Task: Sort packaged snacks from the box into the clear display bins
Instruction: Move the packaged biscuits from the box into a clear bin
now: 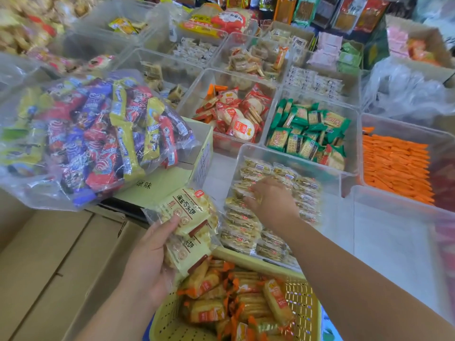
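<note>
Right hand [272,201] blurred over the pale cracker packs in the near clear display bin [285,156]; its grip cannot be made out. Left hand [150,257] grip closed on two glossy cream-yellow cracker packets [189,225], above a perforated yellow basket [305,303] of orange-wrapped snacks, partly cut off below.
</note>
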Available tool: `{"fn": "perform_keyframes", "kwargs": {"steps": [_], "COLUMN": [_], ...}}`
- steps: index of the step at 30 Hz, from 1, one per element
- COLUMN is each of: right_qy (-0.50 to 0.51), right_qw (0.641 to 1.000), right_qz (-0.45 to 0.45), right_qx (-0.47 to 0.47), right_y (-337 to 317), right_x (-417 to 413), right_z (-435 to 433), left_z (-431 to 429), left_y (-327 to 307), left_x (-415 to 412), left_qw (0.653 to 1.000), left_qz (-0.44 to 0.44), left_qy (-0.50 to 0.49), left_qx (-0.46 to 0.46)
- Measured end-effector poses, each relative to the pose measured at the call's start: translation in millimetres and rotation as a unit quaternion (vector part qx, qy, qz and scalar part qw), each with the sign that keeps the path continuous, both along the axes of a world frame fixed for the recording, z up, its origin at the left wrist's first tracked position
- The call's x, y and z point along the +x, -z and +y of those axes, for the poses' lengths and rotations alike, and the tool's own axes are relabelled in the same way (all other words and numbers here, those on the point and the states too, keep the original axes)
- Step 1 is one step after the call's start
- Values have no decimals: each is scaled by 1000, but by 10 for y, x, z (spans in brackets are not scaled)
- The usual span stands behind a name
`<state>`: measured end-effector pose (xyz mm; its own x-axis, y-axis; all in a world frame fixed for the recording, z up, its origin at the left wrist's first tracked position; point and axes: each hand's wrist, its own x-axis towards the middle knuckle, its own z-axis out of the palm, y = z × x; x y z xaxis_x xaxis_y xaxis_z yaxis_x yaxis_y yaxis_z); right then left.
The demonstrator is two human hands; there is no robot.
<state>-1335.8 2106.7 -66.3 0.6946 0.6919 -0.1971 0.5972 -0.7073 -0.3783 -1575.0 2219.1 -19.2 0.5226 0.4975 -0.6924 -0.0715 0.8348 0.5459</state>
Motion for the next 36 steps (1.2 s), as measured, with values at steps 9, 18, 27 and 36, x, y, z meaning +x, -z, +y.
{"fn": "perform_keyframes", "kwargs": {"steps": [9,18,27,36], "right_qy": [-62,-279,-112,-2], "right_qw": [994,939,960,995], "right_qz": [80,108,23,-67], "right_qx": [-35,169,255,75], "right_y": [-94,-741,-758,-279], "right_x": [-60,-512,-296,271], "right_z": [-113,-529,-578,13], "left_z": [-56,-92,-156,-60], "left_y": [-111,-263,-196,-107], "left_x": [-71,-8,282,213], "left_qw": [999,975,981,995], "left_qz": [-21,-11,19,43], "left_qy": [27,223,194,89], "left_qx": [9,9,-20,20]}}
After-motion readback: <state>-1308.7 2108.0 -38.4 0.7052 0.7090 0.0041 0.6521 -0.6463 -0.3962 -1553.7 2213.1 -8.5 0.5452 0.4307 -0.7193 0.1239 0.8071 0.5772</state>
